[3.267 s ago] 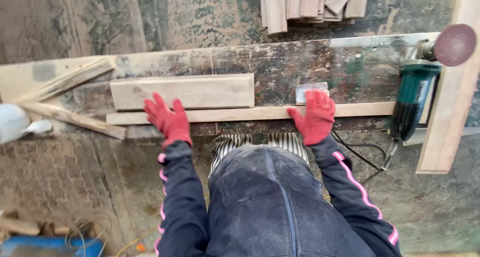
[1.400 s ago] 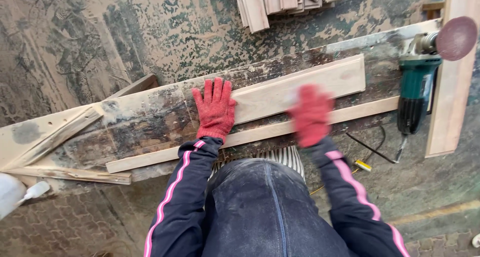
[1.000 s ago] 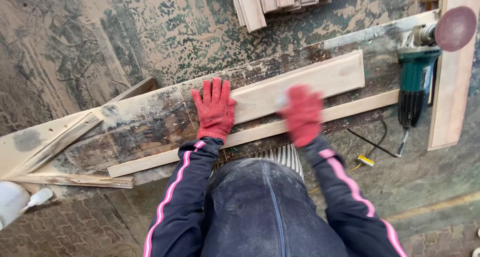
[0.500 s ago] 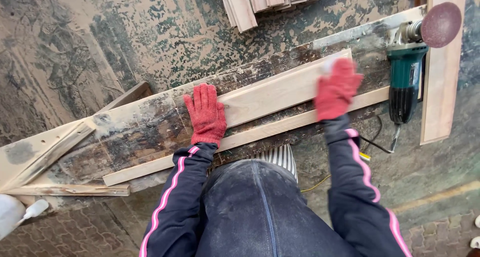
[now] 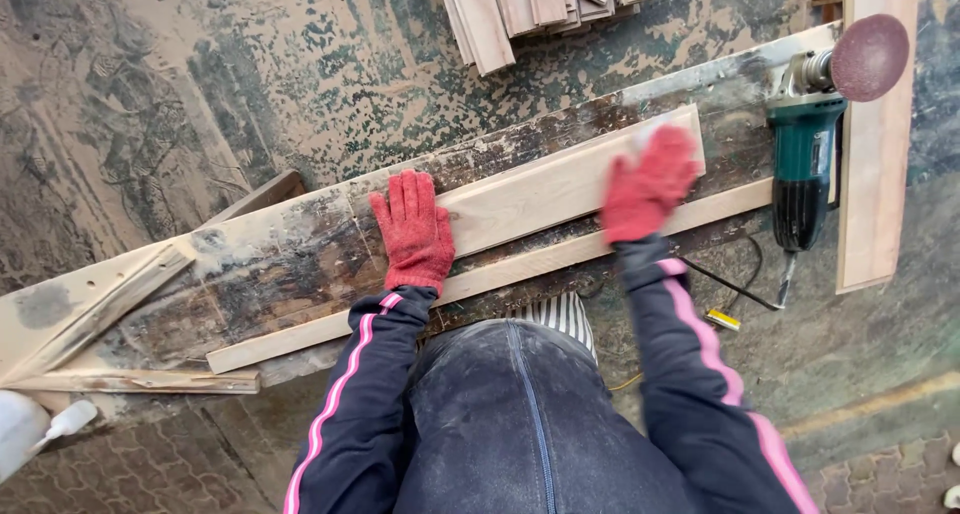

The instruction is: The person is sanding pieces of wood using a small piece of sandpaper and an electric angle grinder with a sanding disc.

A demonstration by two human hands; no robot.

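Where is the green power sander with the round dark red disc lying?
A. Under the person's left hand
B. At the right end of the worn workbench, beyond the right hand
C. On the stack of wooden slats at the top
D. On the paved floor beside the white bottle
B: the green power sander lies at the right end of the worn workbench, untouched, past the red-gloved right hand that rests on the pale wooden board.

Right hand (image 5: 648,184) motion-blurred, hides board's (image 5: 545,189) far end; plank stack (image 5: 535,4) cut by top edge.
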